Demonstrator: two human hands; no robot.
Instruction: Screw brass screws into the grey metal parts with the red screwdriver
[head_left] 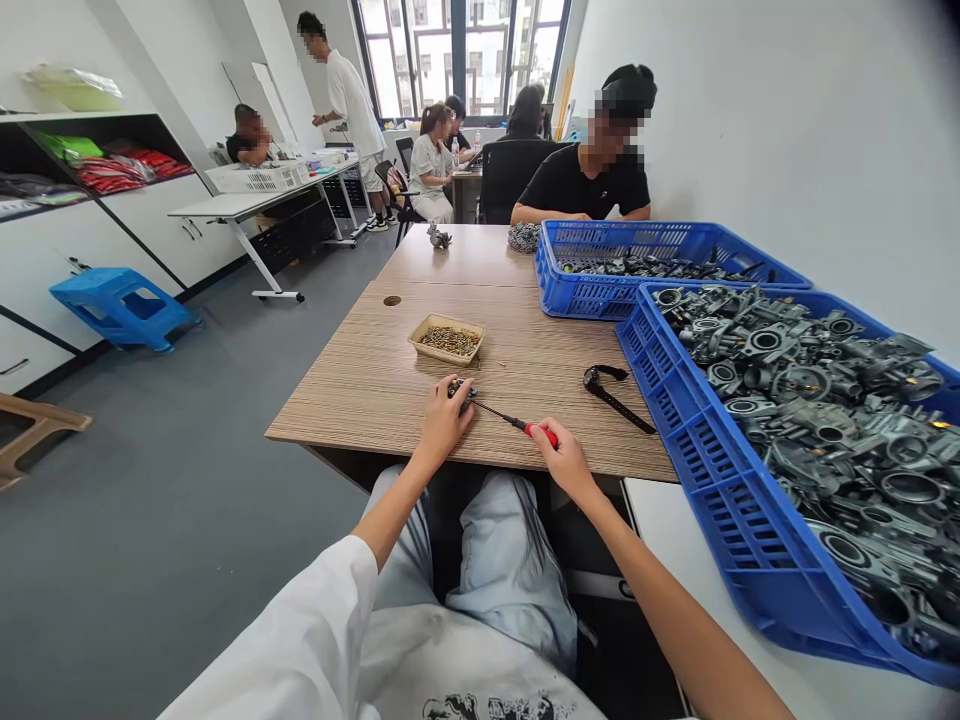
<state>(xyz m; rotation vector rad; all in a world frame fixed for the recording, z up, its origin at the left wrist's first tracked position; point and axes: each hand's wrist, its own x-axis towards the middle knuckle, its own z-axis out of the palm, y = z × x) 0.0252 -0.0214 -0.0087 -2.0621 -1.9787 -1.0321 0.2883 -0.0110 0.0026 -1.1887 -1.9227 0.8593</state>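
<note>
My left hand [445, 420] is closed around a small grey metal part [463, 392], pressing it down near the front of the wooden table [360, 400]. The fingers cover much of that part. In my right hand [564, 455] is a screwdriver [517, 424] with a red and black handle. Its thin shaft points left, and the tip meets the metal part. Just beyond my left hand sits a tan tray [448, 340] full of small brass-coloured screws. A loose screw [502, 364] lies to the right of the tray.
A black wristwatch [619, 395] lies to the right. Beside it stands a blue crate [697, 490] heaped with metal castings, with another blue crate [551, 290] behind. Another metal part [439, 236] stands at the far edge. A person in black [585, 185] sits across.
</note>
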